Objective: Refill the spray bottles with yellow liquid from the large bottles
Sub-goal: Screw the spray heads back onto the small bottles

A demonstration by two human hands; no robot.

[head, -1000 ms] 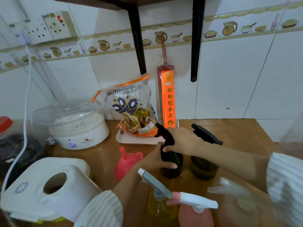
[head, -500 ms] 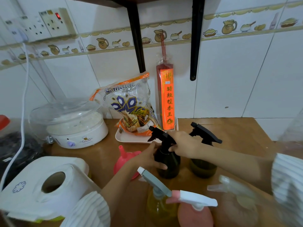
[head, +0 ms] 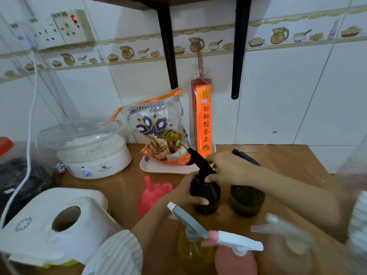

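A dark spray bottle [head: 208, 197] stands mid-counter. My left hand [head: 185, 192] grips its body from the left. My right hand [head: 226, 168] is closed around its black trigger head [head: 195, 158] at the neck. A second dark spray bottle [head: 247, 199] stands just to its right, untouched. In front, near me, stand a yellow-filled spray bottle with a grey head [head: 191, 249], a pink spray bottle with a white head [head: 236, 259] and a blurred clear spray bottle [head: 286, 245]. A pink funnel [head: 153, 192] lies left of my left hand.
A white tray [head: 158, 168] holds a rice bag [head: 158, 132] and a red incense pack [head: 202, 116] against the tiled wall. A white steamer [head: 89, 149] and a tissue roll in its holder [head: 53, 225] stand at left. A clear bottle edge [head: 355, 171] shows at right.
The trigger head of the held dark bottle has turned, its nozzle swinging further left and up, while both hands stayed on the bottle.
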